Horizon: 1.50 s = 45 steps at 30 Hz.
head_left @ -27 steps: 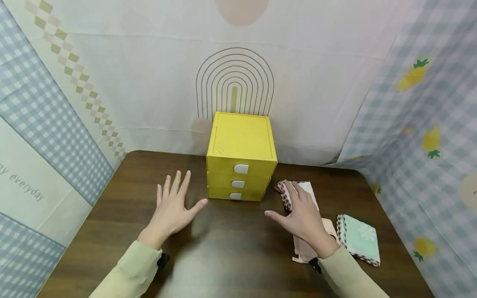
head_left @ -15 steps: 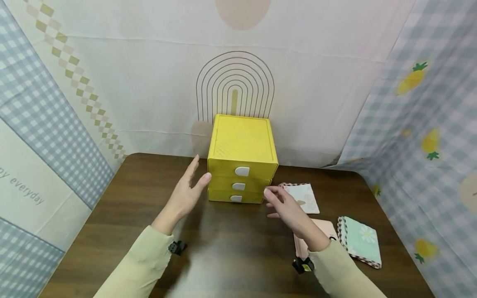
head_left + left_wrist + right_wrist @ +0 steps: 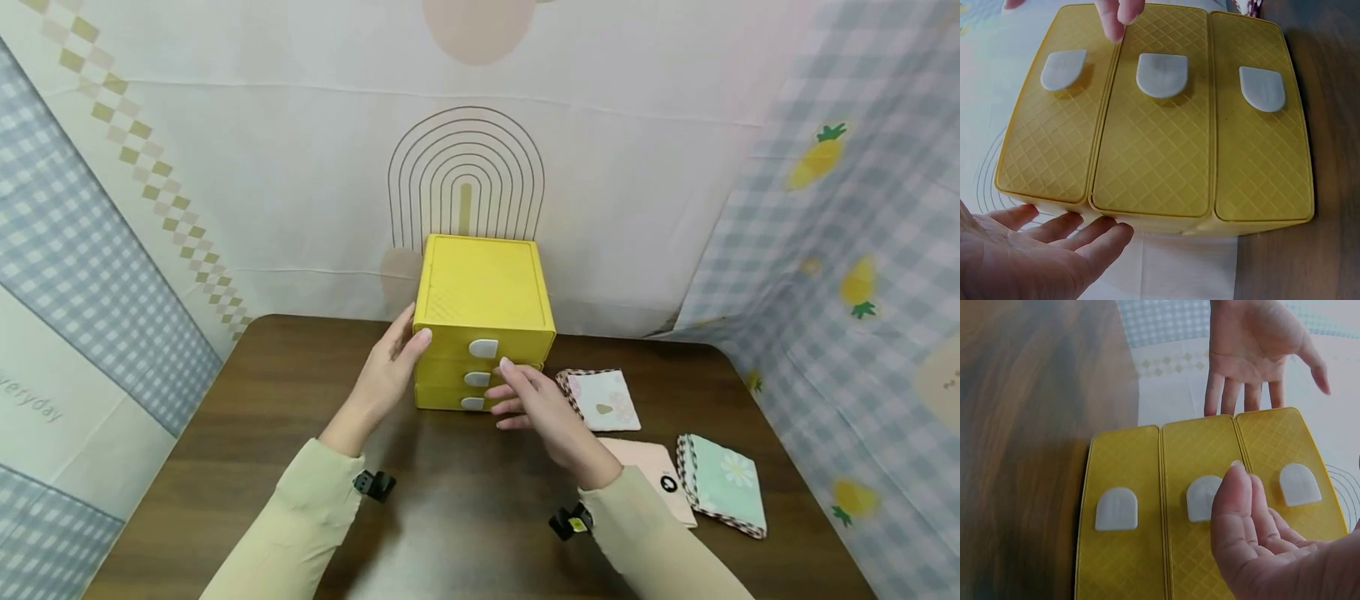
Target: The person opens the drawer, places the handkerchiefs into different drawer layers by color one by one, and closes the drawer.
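A yellow three-drawer storage box [image 3: 483, 283] stands upright at the back of the table, each drawer front carrying a white rounded handle. My left hand [image 3: 378, 379] is at the box's left side with its fingers extended along that wall; whether they press on it, I cannot tell. In front of the drawers hovers my right hand [image 3: 543, 417], fingers loosely bent and nothing between them. Seen from the right wrist, its thumb and fingertips are close to the middle handle [image 3: 1202, 497] and partly cover it. All the drawers look closed.
Right of the box lie a folded white cloth [image 3: 606, 400] with a checked edge, a pink cloth [image 3: 652, 471] partly behind my right forearm, and a folded mint-green cloth [image 3: 727, 479] with a daisy. Fabric backdrops [image 3: 322, 192] border the brown table [image 3: 465, 517].
From spread above the table, both hands have come in to the box: the left to its left side, the right leftward off the cloths to the drawer fronts. The box has stayed put.
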Tool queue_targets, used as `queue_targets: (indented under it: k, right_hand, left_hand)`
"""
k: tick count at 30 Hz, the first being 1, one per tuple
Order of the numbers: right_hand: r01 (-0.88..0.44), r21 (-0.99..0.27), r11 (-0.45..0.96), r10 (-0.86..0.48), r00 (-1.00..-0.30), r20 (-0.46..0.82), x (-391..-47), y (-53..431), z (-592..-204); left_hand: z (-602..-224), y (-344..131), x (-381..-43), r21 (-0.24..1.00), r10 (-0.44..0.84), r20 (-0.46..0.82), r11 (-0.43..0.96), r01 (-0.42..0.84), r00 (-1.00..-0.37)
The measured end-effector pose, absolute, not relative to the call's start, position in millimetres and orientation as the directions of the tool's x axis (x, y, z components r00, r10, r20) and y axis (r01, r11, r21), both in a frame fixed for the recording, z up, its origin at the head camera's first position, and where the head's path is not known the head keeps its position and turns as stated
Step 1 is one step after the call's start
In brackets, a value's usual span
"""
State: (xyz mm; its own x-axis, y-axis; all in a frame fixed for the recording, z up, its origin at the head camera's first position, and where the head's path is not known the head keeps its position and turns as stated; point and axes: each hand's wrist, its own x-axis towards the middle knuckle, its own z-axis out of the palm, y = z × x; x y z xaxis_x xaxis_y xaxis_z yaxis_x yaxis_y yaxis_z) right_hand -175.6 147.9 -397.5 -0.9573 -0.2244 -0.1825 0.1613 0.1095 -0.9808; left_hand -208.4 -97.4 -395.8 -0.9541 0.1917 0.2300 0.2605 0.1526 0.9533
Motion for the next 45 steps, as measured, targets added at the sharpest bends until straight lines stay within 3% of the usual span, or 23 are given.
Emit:
queue_targets:
  k: [5,11,20,32,45]
  right_hand:
    - [0.196,-0.978,0.066,-0.260,-0.943,-0.206,-187,135,-395]
    - [0.288,-0.947,-0.139,-0.298,-0.924,-0.238,-198,125,-398]
    - [0.319,-0.890,-0.325,-0.181,-0.945,-0.272,-205,110,-406]
    - [0.186,-0.957,-0.222,0.020,-0.981,-0.195,-200,98,-413]
    - [0.198,-0.964,-0.179,0.054,-0.976,-0.211,-182,94,-414]
  left_hand:
    - [-390,-96,-215,0.954,0.167,0.238,0.143,0.262,-0.957]
    - [-384,-93,-225,0.968,0.097,0.195,0.139,0.208,-0.976]
    - [-382,-99,-244,0.991,0.084,0.101,0.075,0.108,-0.991]
    - [-385,-99,-248,1.000,0.095,-0.007,-0.020,-0.009,-0.995]
    - [-381,-102,-246,0.998,0.111,-0.029,-0.047,-0.034,-0.993]
